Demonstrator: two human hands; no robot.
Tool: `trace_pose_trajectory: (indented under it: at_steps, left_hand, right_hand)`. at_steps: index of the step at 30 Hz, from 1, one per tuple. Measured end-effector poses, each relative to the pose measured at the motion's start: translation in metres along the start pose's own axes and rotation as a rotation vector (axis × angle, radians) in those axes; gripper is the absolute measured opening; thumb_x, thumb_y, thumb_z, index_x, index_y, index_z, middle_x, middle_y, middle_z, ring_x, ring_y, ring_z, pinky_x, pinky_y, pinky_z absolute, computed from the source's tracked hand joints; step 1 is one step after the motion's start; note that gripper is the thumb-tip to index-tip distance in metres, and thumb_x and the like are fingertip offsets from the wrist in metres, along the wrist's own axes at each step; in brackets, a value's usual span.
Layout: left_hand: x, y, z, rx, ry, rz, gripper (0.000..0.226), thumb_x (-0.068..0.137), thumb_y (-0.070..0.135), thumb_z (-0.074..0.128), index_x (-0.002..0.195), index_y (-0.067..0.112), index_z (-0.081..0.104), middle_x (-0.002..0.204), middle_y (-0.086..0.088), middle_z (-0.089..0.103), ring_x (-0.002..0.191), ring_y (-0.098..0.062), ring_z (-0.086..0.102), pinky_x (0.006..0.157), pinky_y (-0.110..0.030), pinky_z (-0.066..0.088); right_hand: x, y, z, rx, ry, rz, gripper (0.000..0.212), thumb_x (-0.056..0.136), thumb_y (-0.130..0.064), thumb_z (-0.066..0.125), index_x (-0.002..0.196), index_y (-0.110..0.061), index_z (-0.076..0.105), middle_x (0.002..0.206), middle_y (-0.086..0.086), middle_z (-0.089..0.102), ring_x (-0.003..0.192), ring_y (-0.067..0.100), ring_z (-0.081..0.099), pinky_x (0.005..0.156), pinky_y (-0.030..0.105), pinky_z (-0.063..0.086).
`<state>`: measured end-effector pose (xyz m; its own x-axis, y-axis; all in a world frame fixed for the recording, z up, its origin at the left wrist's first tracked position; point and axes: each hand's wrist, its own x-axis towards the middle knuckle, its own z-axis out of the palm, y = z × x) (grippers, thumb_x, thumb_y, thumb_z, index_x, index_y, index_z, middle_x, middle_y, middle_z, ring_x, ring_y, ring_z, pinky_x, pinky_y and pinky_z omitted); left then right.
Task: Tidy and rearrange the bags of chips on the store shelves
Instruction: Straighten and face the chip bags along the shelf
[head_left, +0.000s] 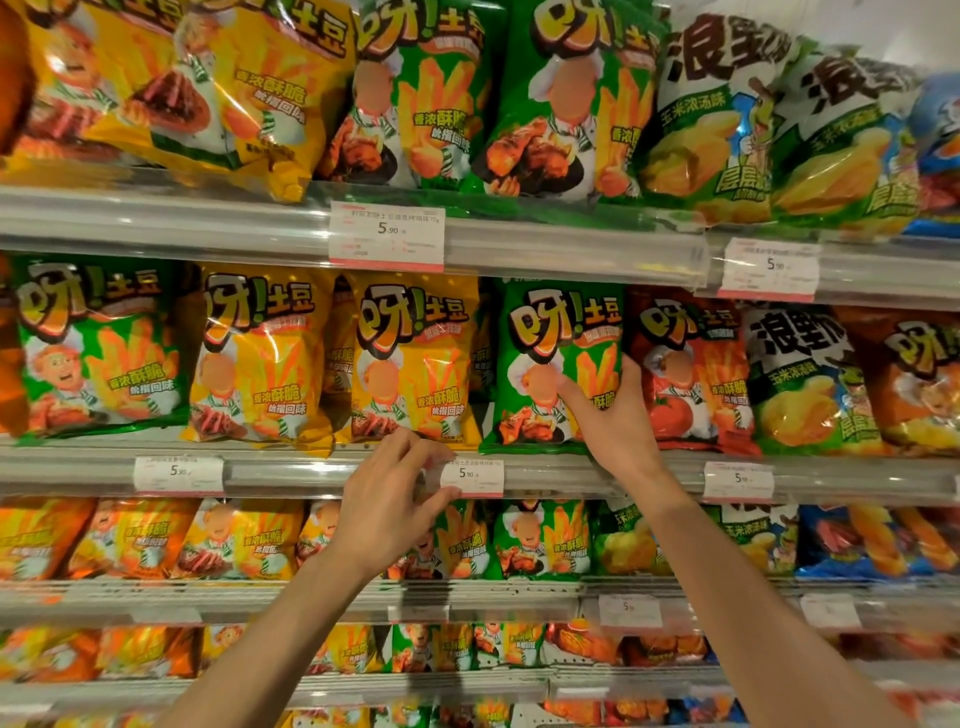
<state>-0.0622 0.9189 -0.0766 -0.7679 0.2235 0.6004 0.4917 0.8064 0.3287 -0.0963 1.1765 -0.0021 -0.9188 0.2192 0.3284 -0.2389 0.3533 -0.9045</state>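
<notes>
A green chip bag (545, 332) stands upright on the second shelf, right of centre. My right hand (618, 415) grips its lower right side, thumb on the front, fingers behind the right edge. To its left stands a yellow chip bag (415, 358), and to its right a red chip bag (691, 364). My left hand (389, 499) rests at the shelf's front rail (311, 470), fingers pinched at the left edge of a white price tag (475, 475); whether it truly grips the tag is unclear.
Rows of yellow, green, red and white-green chip bags fill the top shelf (208, 218) and the lower shelves (260, 597). More price tags (387, 234) hang along the rails. Bags stand tightly side by side with a dark gap left of the green bag.
</notes>
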Motion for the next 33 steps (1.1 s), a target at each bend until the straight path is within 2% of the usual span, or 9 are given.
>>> trace_pose_trajectory:
  at_steps: [8,11,14,18,21,24,26,28,33]
  left_hand:
    - [0.000,0.001,-0.002,-0.014,-0.008,-0.008,0.038,0.082,0.042,0.075,0.113,0.027,0.061,0.104,0.009,0.052,0.092,-0.010,0.054,0.062,-0.029,0.050]
    - [0.000,0.001,-0.001,-0.010,-0.003,0.006,0.038,0.082,0.041,0.076,0.113,0.026,0.061,0.103,0.008,0.052,0.091,-0.012,0.054,0.060,-0.030,0.050]
    - [-0.001,-0.001,0.000,-0.013,0.005,0.026,0.037,0.082,0.040,0.076,0.113,0.025,0.061,0.103,0.007,0.052,0.092,-0.013,0.054,0.061,-0.032,0.050]
    - [-0.005,0.000,0.002,-0.014,0.044,0.053,0.036,0.083,0.038,0.076,0.112,0.022,0.063,0.101,0.004,0.052,0.091,-0.016,0.053,0.063,-0.030,0.046]
    - [-0.014,0.000,0.006,-0.023,0.062,0.075,0.039,0.088,0.037,0.071,0.121,0.018,0.062,0.110,0.000,0.054,0.101,-0.021,0.051,0.076,-0.034,0.044]
    - [-0.031,0.003,0.011,-0.026,0.067,0.058,0.046,0.090,0.034,0.068,0.132,0.017,0.058,0.122,-0.005,0.051,0.112,-0.025,0.048,0.088,-0.036,0.041]
    - [-0.042,0.007,0.016,-0.053,0.093,0.023,0.046,0.091,0.033,0.066,0.134,0.017,0.057,0.130,-0.007,0.050,0.116,-0.027,0.047,0.093,-0.038,0.041]
    - [-0.056,0.014,0.021,-0.088,0.094,-0.003,0.047,0.092,0.033,0.063,0.135,0.016,0.057,0.140,-0.009,0.046,0.122,-0.027,0.044,0.099,-0.038,0.039]
    - [-0.094,0.032,0.037,-0.247,-0.003,-0.175,0.051,0.092,0.030,0.066,0.141,0.023,0.052,0.148,-0.003,0.040,0.137,-0.022,0.033,0.113,-0.040,0.031]
  right_hand:
    - [-0.001,0.003,0.002,-0.035,0.001,-0.016,0.070,0.090,-0.043,0.071,0.147,-0.024,0.034,0.121,-0.015,0.061,0.103,-0.012,0.055,0.093,0.024,0.043]
    - [-0.006,0.004,0.002,-0.064,0.007,-0.021,0.078,0.090,-0.050,0.067,0.151,-0.023,0.029,0.132,-0.008,0.058,0.117,0.004,0.057,0.104,0.034,0.045]
    - [-0.021,0.007,0.003,-0.112,0.052,-0.029,0.089,0.089,-0.059,0.062,0.158,-0.027,0.014,0.157,-0.003,0.037,0.144,0.015,0.036,0.119,0.041,0.032]
    - [-0.058,0.014,0.006,-0.257,0.123,-0.073,0.086,0.096,-0.050,0.058,0.160,-0.020,0.009,0.166,0.000,0.018,0.152,0.015,0.016,0.122,0.032,0.018]
    - [-0.087,0.036,0.011,-0.463,0.153,-0.276,0.078,0.098,-0.037,0.059,0.156,-0.003,0.021,0.162,0.014,0.027,0.151,0.023,0.023,0.123,0.040,0.025]
    - [-0.111,0.058,0.012,-0.598,0.052,-0.165,0.077,0.098,-0.055,0.045,0.159,-0.015,0.020,0.168,0.004,0.007,0.155,0.017,0.004,0.125,0.045,0.016]
    - [-0.126,0.070,0.009,-0.676,0.018,-0.205,0.074,0.099,-0.064,0.034,0.156,-0.017,0.027,0.169,0.002,0.001,0.155,0.016,-0.001,0.124,0.041,0.012]
    - [-0.140,0.081,0.004,-0.708,-0.013,-0.226,0.067,0.101,-0.058,0.039,0.156,-0.020,0.030,0.169,0.000,0.001,0.156,0.017,0.001,0.123,0.040,0.013]
    - [-0.166,0.091,-0.005,-0.642,-0.119,-0.045,0.069,0.098,-0.059,0.042,0.157,-0.027,0.025,0.167,-0.002,0.015,0.153,0.011,0.008,0.124,0.039,0.018]
